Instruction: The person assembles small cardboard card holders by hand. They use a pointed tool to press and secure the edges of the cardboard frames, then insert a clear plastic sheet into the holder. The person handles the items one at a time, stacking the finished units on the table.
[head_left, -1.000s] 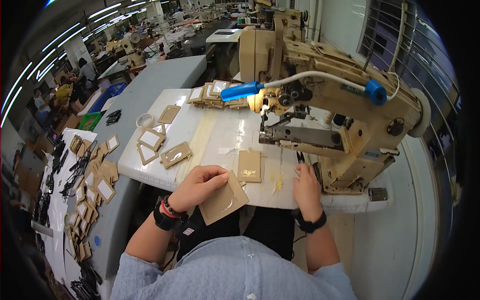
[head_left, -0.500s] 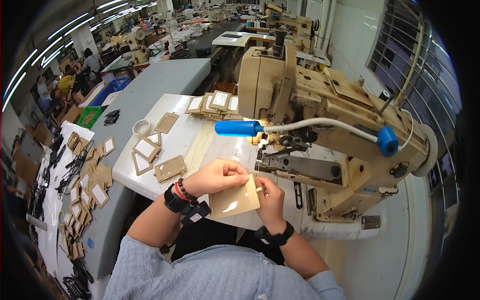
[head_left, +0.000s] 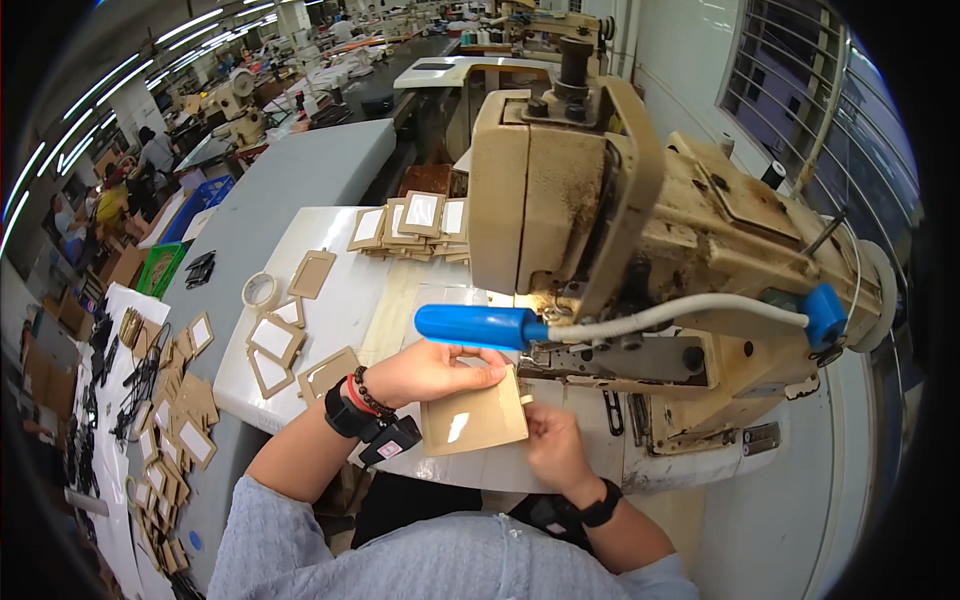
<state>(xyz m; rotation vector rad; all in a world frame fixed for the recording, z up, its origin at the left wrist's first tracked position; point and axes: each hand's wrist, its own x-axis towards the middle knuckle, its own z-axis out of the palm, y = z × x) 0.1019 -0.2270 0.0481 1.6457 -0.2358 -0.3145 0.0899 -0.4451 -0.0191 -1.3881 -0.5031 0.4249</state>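
A tan card holder (head_left: pixel 478 418) with a clear, shiny window is tilted in front of me, just below the sewing machine's blue-headed lamp (head_left: pixel 470 325). My left hand (head_left: pixel 430 375) pinches its upper edge between thumb and fingers. A small tan tab (head_left: pixel 526 400) sticks out from its right edge. Close beside that edge, just below the tab, is my right hand (head_left: pixel 558 442), its fingers curled and closed. What those fingers hold, if anything, is hidden. The tan sewing machine (head_left: pixel 545 200) rises ahead and to the right, its needle area partly behind the lamp.
Stacked card holders (head_left: pixel 420 212) sit by the machine. Several loose ones (head_left: pixel 275 338) and a tape roll (head_left: pixel 260 291) lie to the left on the white table. More holders (head_left: pixel 175 440) are heaped on the grey surface farther left. A slotted metal piece (head_left: pixel 612 412) lies near the machine base.
My right hand has moved down and right from the card holder's edge, and its fingers have curled. My left hand keeps its pinch. The whole view has shifted closer to the machine.
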